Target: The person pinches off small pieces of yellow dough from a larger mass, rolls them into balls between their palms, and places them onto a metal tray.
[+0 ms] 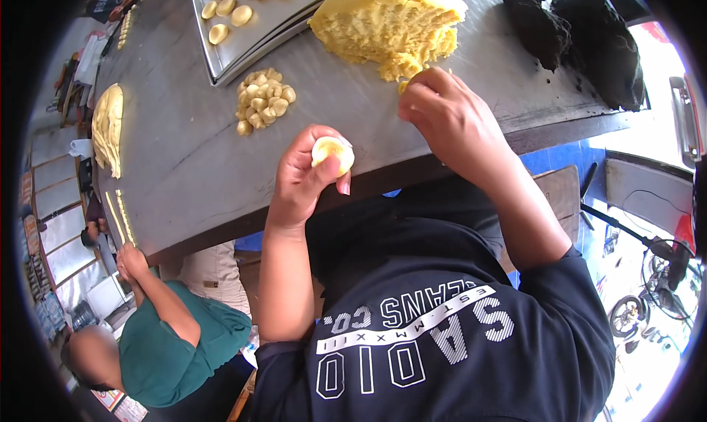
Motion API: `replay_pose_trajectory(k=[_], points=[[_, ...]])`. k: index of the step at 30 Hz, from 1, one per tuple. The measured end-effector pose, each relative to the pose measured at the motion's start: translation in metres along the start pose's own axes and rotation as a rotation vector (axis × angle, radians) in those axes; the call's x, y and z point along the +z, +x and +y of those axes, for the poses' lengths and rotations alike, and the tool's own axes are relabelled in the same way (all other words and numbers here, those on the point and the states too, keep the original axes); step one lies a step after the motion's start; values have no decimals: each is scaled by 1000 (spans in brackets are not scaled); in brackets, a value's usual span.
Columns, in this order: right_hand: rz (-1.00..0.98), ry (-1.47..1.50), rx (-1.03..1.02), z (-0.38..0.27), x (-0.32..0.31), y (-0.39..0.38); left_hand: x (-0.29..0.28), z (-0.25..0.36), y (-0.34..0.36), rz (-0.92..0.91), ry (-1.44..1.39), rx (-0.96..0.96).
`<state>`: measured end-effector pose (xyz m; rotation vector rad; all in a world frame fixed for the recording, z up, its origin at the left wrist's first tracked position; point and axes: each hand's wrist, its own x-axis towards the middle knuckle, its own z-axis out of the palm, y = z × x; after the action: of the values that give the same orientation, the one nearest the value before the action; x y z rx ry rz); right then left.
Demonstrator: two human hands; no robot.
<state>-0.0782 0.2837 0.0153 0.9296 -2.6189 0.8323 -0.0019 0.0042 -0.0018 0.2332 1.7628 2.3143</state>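
My left hand (298, 175) holds a small pale dough cup (329, 151) above the table's front edge, with the thumb pressed into its hollow. My right hand (449, 109) has its fingers pinched together at the near side of a big crumbly yellow mass of filling (387, 32). A bit of yellow filling (403, 87) shows at those fingertips. Left of the mass, a heap of small pale dough balls (264, 102) lies on the grey table (199, 142).
A metal tray (215, 72) with several rounded dough pieces stands at the back. Dark crumbly lumps (600, 46) lie at the right. On the left are a long dough slab (109, 127) and thin dough strips (121, 216), where a person in green (177, 341) works.
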Motion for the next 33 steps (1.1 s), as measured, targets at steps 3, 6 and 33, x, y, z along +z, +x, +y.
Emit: replay_pose_trajectory(k=[3, 6, 33], points=[[-78, 253, 217, -6, 4, 0, 0, -3, 0, 94, -29, -31], [-20, 198, 157, -5, 7, 1, 7, -6, 4, 204, 35, 54], [-97, 449, 19, -66, 8, 15, 26, -6, 4, 63, 923, 185]])
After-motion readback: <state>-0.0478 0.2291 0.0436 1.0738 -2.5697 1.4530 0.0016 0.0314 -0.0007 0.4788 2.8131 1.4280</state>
